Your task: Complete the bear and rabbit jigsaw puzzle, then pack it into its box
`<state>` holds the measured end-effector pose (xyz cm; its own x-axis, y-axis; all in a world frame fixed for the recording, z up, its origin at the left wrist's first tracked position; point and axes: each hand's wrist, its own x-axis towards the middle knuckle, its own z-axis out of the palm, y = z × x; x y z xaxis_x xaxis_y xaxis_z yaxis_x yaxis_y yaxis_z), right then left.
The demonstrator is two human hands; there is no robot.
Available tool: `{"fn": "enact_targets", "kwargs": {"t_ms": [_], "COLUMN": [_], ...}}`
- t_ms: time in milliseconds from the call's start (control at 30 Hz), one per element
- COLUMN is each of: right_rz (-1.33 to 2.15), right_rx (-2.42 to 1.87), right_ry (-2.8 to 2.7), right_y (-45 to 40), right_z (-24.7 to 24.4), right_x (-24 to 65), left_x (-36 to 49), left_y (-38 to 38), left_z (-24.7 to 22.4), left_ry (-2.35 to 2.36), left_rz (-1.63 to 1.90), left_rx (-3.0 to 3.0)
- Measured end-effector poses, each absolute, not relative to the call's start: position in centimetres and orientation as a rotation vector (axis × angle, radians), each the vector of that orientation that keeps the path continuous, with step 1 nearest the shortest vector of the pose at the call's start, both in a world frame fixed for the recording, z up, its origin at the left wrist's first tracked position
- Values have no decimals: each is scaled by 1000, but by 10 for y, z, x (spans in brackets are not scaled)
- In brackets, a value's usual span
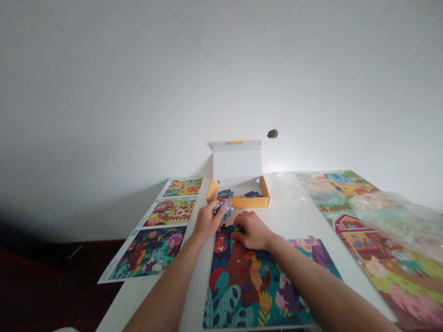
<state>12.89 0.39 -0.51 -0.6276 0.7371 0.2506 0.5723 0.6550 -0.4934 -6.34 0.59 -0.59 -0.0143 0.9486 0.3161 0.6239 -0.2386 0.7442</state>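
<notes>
White table (294,216) (puzzle box (238,199), printed sheets (148,252))

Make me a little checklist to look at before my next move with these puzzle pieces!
1. Left hand holding a blue puzzle piece: ok.
2. Right hand touching the top of the jigsaw puzzle: ok.
3. Top edge of the puzzle filled in: not ok, pieces are missing there.
4. Loose pieces ready in the orange-rimmed cardboard box: ok.
5. Dark picture sheet on the left showing the same scene as the puzzle: cannot tell, the view is too small to compare them.
</notes>
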Motion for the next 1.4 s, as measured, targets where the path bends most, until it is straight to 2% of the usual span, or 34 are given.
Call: {"fn": "enact_targets", "kwargs": {"t_ms": [233,367,633,867,1000,1267,1400], "right_rz": [587,602,637,769,838,1110,1045], "right_rx": [-837,-891,-885,-626,-695,-744,-732], "right_ry": [-2562,-2527,-2462,-2313,-2341,-2138,-2183], "right_y": [7,6,6,6,5,1,1], "right_z": [-1,-2,-5,-7,-6,-1,-3], "right_x": [133,132,132,127,128,126,124], "left_x": [-70,-72,-68,-60,-58,-64,-64], "left_y": [9,10,13,14,11,11,12], "left_z": [-8,-8,-9,-4,-2,-6,-2], "left_ry": [1797,1882,1726,1376,1243,1305,1299], "left_rz": [1147,1076,1150,1253,1222,1101,1070], "left_rx": [2015,2029,1905,1350,1213,1472,1582]}}
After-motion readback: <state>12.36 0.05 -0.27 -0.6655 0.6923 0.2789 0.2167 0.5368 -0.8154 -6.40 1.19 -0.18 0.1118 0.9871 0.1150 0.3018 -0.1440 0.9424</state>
